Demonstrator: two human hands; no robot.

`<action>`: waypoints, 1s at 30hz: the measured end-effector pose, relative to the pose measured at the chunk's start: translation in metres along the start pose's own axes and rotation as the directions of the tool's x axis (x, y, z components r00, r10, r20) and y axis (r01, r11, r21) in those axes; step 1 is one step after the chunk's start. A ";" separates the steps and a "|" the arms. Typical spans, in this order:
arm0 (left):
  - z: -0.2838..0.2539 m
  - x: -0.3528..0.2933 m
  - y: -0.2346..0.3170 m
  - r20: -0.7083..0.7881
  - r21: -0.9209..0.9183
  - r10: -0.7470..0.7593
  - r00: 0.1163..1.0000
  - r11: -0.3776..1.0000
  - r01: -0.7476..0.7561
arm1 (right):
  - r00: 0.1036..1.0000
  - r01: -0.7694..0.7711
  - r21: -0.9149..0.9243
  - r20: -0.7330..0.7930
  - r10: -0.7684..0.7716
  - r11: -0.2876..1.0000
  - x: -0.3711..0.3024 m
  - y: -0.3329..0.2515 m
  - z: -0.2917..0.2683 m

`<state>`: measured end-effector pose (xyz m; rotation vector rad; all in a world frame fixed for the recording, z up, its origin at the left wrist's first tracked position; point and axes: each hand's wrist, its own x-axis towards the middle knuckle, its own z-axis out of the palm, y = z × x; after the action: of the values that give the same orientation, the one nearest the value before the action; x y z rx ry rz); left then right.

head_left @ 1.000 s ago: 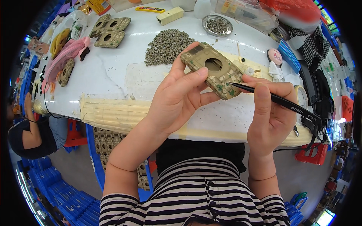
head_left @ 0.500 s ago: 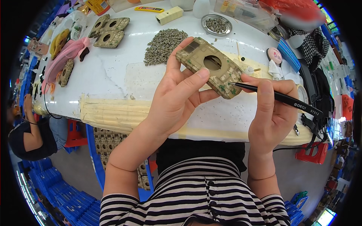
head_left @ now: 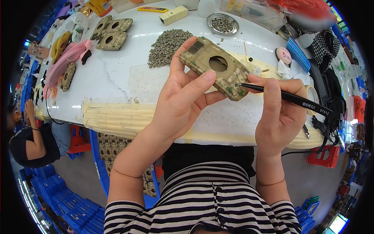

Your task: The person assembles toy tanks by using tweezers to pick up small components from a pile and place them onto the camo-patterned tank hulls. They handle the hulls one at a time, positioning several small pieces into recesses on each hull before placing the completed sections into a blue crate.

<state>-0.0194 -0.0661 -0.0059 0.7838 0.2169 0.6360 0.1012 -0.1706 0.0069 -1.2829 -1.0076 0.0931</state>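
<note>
My left hand grips a camouflage-patterned toy tank hull with a round hole in its top, thumb over the near edge and fingers round the far side and underneath. The hull is held tilted above the table. Black tweezers are pinched in my right hand. Their tip meets the hull's top near its lower right end; whether a small part is between the points I cannot make out. Behind the hull lies a pile of small camouflage-coloured parts, and a round metal dish holds more of them.
Several similar hulls stand at the back left, beside a pink mesh basket. A cream block sits at the back. Masking tape covers the front edge. Below it, a blue crate holds many hulls. Another person sits at left.
The hull and both hands have shifted very slightly up and left. The tweezer tip has moved slightly across the hull's top. Both grips stay the same.
</note>
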 end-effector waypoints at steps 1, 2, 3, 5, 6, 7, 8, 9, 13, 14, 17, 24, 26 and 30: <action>0.000 0.000 0.000 -0.002 0.000 -0.001 1.000 1.000 0.001 | 1.000 0.000 0.015 -0.005 0.000 1.000 0.000 0.000 0.001; 0.001 0.000 0.000 -0.004 -0.001 -0.001 1.000 1.000 0.001 | 1.000 -0.003 0.017 -0.001 0.003 1.000 0.000 0.000 0.000; 0.001 0.000 0.000 -0.007 -0.001 -0.001 1.000 1.000 0.001 | 1.000 -0.006 0.019 0.003 0.006 1.000 0.000 0.001 0.000; 0.001 0.000 0.001 -0.003 0.003 -0.002 1.000 1.000 0.002 | 1.000 -0.008 0.019 0.012 0.007 1.000 0.000 0.001 -0.001; 0.001 0.000 0.001 -0.001 0.005 -0.002 1.000 1.000 0.002 | 1.000 -0.005 0.017 0.017 0.005 1.000 0.000 0.001 -0.002; 0.000 0.001 0.001 0.000 0.003 -0.003 1.000 1.000 0.003 | 1.000 -0.002 0.015 0.021 0.002 1.000 0.000 0.002 -0.002; 0.000 0.001 0.001 0.001 0.002 -0.004 1.000 1.000 0.004 | 1.000 -0.003 0.018 0.021 0.002 1.000 0.000 0.002 -0.002; 0.000 0.001 0.001 0.002 0.001 -0.006 1.000 1.000 0.006 | 1.000 -0.003 0.022 0.020 0.003 1.000 0.000 0.002 -0.002; 0.001 0.001 0.001 -0.001 -0.013 -0.014 1.000 1.000 0.014 | 0.999 -0.023 -0.006 0.044 0.024 1.000 0.001 0.002 -0.006; 0.001 0.001 0.001 0.005 -0.014 -0.023 1.000 1.000 0.023 | 0.998 0.009 -0.001 0.055 -0.009 1.000 0.001 0.002 -0.008; 0.000 0.002 0.001 0.015 -0.010 -0.043 0.999 0.999 0.043 | 0.988 0.115 0.053 0.095 -0.120 0.992 0.006 0.002 -0.016; -0.001 0.001 0.004 0.061 -0.063 -0.170 0.984 0.983 0.174 | 0.897 0.159 0.143 0.393 -0.204 0.977 0.021 -0.014 -0.030; -0.002 0.003 0.003 0.103 -0.077 -0.182 0.978 0.979 0.190 | 0.907 0.069 0.204 0.396 -0.147 0.976 0.027 -0.018 -0.030; -0.004 0.005 0.000 0.140 -0.090 -0.191 0.972 0.975 0.204 | 0.899 0.034 0.232 0.418 -0.131 0.972 0.033 -0.013 -0.028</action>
<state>-0.0173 -0.0607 -0.0089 0.6909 0.1392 0.4027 0.1334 -0.1774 0.0382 -1.0325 -1.3890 0.4277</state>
